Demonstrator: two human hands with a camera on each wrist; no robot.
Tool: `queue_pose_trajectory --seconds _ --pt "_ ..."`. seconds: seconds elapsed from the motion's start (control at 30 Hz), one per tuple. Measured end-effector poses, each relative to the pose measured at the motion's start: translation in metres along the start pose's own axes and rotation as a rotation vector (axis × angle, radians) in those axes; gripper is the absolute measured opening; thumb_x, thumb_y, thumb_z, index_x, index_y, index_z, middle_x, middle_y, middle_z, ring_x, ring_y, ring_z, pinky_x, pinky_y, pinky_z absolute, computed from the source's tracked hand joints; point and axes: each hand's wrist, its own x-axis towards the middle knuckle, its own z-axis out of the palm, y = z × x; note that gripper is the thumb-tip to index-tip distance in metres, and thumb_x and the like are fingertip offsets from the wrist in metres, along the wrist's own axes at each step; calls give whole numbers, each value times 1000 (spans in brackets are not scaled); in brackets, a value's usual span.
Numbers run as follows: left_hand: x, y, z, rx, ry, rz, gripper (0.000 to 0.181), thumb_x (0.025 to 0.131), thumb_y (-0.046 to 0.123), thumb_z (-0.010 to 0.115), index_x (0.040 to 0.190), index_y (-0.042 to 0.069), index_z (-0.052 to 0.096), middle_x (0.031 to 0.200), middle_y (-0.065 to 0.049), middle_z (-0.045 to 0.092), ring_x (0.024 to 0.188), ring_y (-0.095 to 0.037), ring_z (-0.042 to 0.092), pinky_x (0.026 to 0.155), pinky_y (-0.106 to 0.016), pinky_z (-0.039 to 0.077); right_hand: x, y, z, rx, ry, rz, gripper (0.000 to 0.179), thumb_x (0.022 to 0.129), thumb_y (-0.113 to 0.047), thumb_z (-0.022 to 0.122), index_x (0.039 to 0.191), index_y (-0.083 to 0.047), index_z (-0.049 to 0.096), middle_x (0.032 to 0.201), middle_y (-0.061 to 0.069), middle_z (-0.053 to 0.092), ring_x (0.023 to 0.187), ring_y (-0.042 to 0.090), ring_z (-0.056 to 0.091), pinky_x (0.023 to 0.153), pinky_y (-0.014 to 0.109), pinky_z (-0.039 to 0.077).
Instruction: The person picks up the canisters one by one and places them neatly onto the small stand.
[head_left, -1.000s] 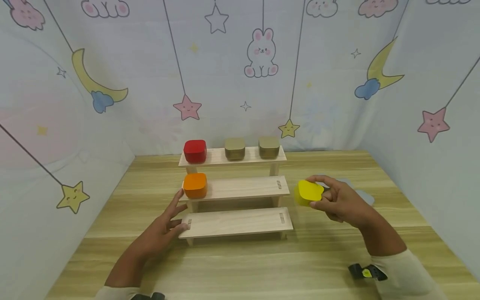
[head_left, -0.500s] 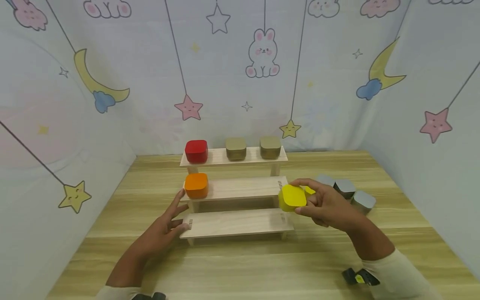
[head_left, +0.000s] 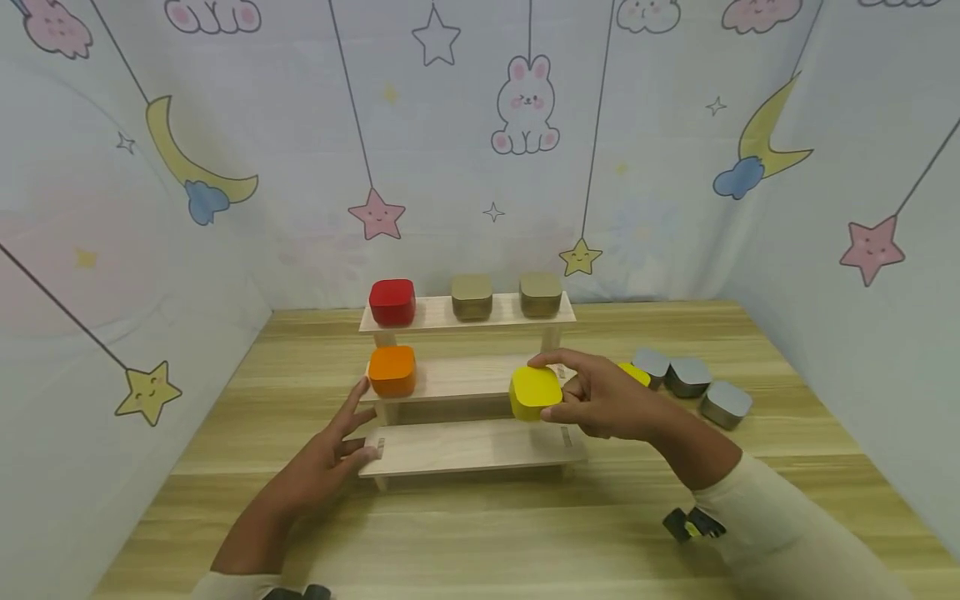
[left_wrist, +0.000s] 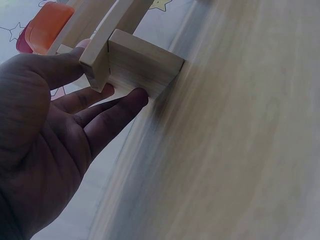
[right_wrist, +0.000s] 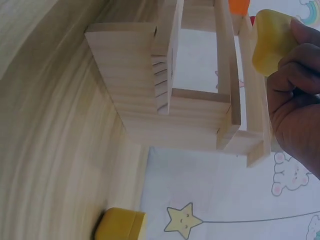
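In the head view, the right hand [head_left: 600, 398] pinches a yellow rounded-square block [head_left: 536, 392] near the pale wooden three-tier rack [head_left: 472, 446], likely sidewise to free its underside. Left wrist: the left hand [left_wrist: 55, 130], fingers apart, touches the rack, apparently steadying it. Right wrist: a matching yellow block [right_wrist: 120, 225] sits off the rack.

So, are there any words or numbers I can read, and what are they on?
No, none can be read.
Yellow block in the right hand: no writing shows.
Wooden stand: no writing shows.
Backdrop: just drawings, like the bunny.
Black gadget at the right wrist: too small to tell if it has writing.
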Motion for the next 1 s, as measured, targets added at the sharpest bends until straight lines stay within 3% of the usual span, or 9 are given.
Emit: queue_pose_trajectory --seconds 0.43,0.67,1.0 --pt "0 -1 0 -11 -4 5 104 108 20 71 172 53 -4 185 -17 13 144 -58 57 108 -51 61 37 -29 4 -40 -6 63 65 101 -13 79 159 -16 49 59 -3 45 48 14 40 48 23 40" --pt "1 -2 0 -9 -3 19 105 107 21 72 173 52 -4 185 -16 12 144 -56 58 109 -51 61 50 -33 7 -48 -16 66 65 100 -13 80 158 -19 51 59 -4 41 46 15 37 47 25 41" --pt "1 -2 0 -11 -2 8 105 107 21 72 172 53 -4 185 -15 11 144 -57 57 110 -52 60 68 -39 14 -87 15 87 70 98 -17 83 160 -20 50 61 -3 46 50 15 39 49 25 38"
